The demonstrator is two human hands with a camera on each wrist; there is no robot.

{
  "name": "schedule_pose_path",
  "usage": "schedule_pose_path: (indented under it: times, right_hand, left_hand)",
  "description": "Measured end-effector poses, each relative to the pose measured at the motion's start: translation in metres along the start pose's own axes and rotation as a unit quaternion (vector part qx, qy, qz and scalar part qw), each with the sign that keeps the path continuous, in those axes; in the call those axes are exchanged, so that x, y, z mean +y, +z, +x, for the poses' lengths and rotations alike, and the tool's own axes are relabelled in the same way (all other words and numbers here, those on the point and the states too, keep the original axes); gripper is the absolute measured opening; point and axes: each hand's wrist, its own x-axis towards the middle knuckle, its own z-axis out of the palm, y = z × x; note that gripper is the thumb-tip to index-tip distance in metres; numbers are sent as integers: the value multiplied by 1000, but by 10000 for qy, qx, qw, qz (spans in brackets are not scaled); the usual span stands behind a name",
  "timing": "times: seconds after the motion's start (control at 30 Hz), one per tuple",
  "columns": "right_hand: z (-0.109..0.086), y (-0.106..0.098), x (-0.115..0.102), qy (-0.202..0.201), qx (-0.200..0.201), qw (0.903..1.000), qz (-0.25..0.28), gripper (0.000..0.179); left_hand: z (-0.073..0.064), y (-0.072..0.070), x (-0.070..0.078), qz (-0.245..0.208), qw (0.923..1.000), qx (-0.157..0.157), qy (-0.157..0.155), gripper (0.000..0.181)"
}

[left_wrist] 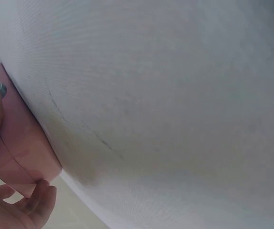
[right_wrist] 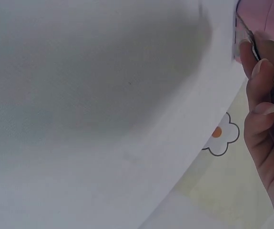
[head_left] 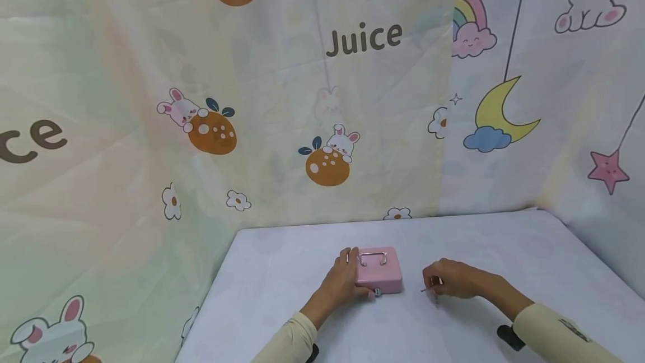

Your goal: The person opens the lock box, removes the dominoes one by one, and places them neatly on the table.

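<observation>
In the head view, the left forearm (head_left: 289, 339) points between one and two o'clock; the left hand (head_left: 342, 280) bends its fingers, thumb towards three. The right forearm (head_left: 559, 326) points to ten; the right hand (head_left: 456, 280) pinches thumb and forefinger, other fingers curled.

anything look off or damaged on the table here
One thing: thin dark streaks mark the white tabletop near the pink box, odd on an otherwise pale surface; the left wrist view can't settle whether they are scuffs or creases. The box looks upright and closed, with no visible damage.
</observation>
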Motion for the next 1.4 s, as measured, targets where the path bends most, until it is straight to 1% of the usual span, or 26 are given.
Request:
schedule_pose_path:
  times: [0.07,0.17,0.27,0.33,0.4,0.5,0.57,0.67,0.87,1.07,1.13,1.27,1.4]
  right_hand:
    - [0,1,-2,145,25,9999,-42,14]
    - [1,4,-5,519,24,9986,-60,14]
    - [2,6,-7,608,25,9981,2,13]
    - [2,8,-5,496,23,9986,172,11]
    - [2,10,-3,248,-14,9988,428,9]
    - [2,14,-1,41,-104,9961,871,3]
    - [2,15,-1,-34,-154,9939,1088,4]
    - [2,16,-2,-108,-180,9916,1277,8]
    - [2,16,-4,-249,-237,9889,1447,13]
    - [1,18,-3,-258,-346,9845,1697,19]
    - [2,21,-3,-221,-362,9842,1720,18]
    - [2,29,-6,-97,-285,9856,1661,10]
    - [1,35,-9,-10,-217,9862,1643,10]
  left_hand:
    - [0,0,0,-21,10000,-9,-3,113]
    - [0,0,0,-66,10000,-29,-21,113]
    - [0,0,0,-61,10000,-17,-17,113]
    - [0,0,0,-39,10000,-5,4,112]
    - [0,0,-1,-25,10000,2,25,112]
    - [-1,1,-1,-44,10000,-4,42,111]
    - [-1,0,-1,-50,10000,-20,34,111]
    - [0,-1,-1,-26,10000,-35,18,111]
    - [0,-2,0,-97,9999,-67,-22,110]
    - [0,-1,-1,-136,9998,-112,-27,111]
    - [1,0,-1,-160,9998,-130,-25,110]
    - [1,-1,-1,-224,9996,-164,-28,110]
    - [0,-2,-2,-229,9996,-185,-24,111]
